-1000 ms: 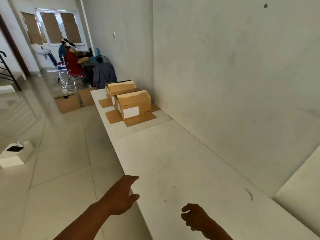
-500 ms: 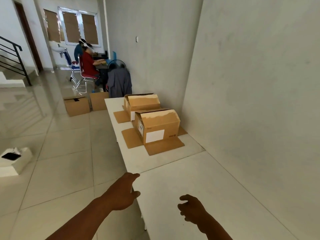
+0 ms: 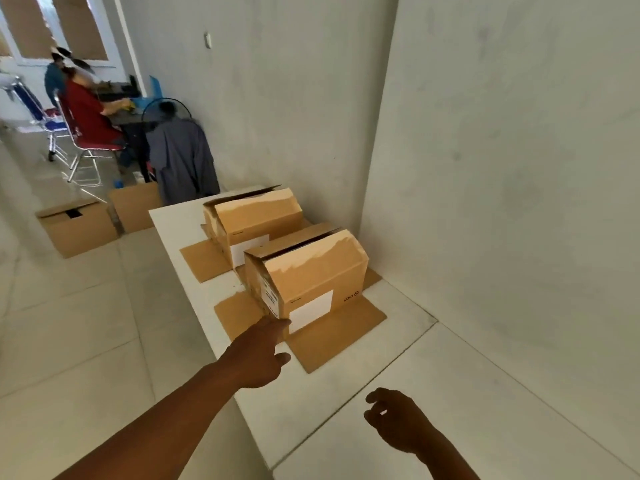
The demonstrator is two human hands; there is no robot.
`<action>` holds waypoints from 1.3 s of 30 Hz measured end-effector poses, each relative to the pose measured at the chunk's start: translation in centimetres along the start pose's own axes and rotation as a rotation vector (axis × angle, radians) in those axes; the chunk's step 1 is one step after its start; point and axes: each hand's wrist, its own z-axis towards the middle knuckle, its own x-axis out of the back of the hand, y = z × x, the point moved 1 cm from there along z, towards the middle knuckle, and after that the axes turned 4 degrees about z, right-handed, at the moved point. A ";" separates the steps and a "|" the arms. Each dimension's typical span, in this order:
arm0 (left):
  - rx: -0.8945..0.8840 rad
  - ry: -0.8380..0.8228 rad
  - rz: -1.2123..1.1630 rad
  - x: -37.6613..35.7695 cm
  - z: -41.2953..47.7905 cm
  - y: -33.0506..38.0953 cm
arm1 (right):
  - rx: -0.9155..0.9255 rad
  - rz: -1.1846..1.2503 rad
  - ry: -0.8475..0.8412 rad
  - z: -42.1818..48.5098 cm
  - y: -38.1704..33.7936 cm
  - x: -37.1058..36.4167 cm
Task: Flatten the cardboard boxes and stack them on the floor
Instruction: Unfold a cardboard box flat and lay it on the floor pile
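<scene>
Two boxes stand on the white surface (image 3: 346, 403) by the wall. The near box (image 3: 311, 278) has its bottom flaps spread flat around it. The far box (image 3: 256, 220) sits just behind it the same way. My left hand (image 3: 258, 355) is out with straight fingers at the near box's low corner, holding nothing. I cannot tell if it touches. I think it is there to pull the box close. My right hand (image 3: 398, 422) hangs over the surface, loosely bent and empty, ready to help.
</scene>
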 end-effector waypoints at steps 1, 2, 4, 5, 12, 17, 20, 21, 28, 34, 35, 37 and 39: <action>-0.003 0.021 0.013 0.7 2.0 -0.7 | 0.002 0.019 0.030 1.9 -0.7 0.0; -0.002 0.031 0.026 1.4 4.3 -1.6 | 0.001 0.040 0.051 4.4 -1.3 -0.3; 0.004 0.014 0.049 2.7 8.2 -3.1 | -0.010 0.090 0.055 8.7 -3.0 -0.9; -0.006 0.007 0.068 3.4 10.0 -3.8 | -0.011 0.108 0.066 10.4 -4.2 -1.2; -0.008 0.074 0.044 7.5 21.7 -7.0 | 0.083 0.052 0.182 19.2 -12.5 0.6; -0.037 0.021 0.089 8.0 28.7 -8.0 | 0.076 -0.008 0.310 22.9 -16.2 1.8; -0.033 -0.077 0.177 7.9 32.5 -8.3 | 0.026 -0.037 0.357 24.2 -18.2 1.4; -0.031 -0.109 0.184 7.9 33.4 -8.3 | 0.013 -0.060 0.364 24.6 -18.8 1.3; -0.139 -0.326 0.074 7.2 37.1 -9.9 | -0.093 -0.198 0.411 28.3 -24.9 -0.1; -0.152 -0.437 -0.015 8.8 39.1 -10.4 | -0.142 -0.255 0.395 30.9 -27.4 -0.6; -0.167 -0.468 -0.028 9.2 39.5 -10.3 | -0.142 -0.252 0.396 31.0 -27.5 -0.5; -0.205 -0.524 -0.059 10.2 39.9 -10.1 | -0.127 -0.243 0.417 30.9 -27.8 -0.1; -0.238 -0.551 -0.090 11.0 40.1 -10.1 | -0.112 -0.247 0.425 30.9 -28.3 0.4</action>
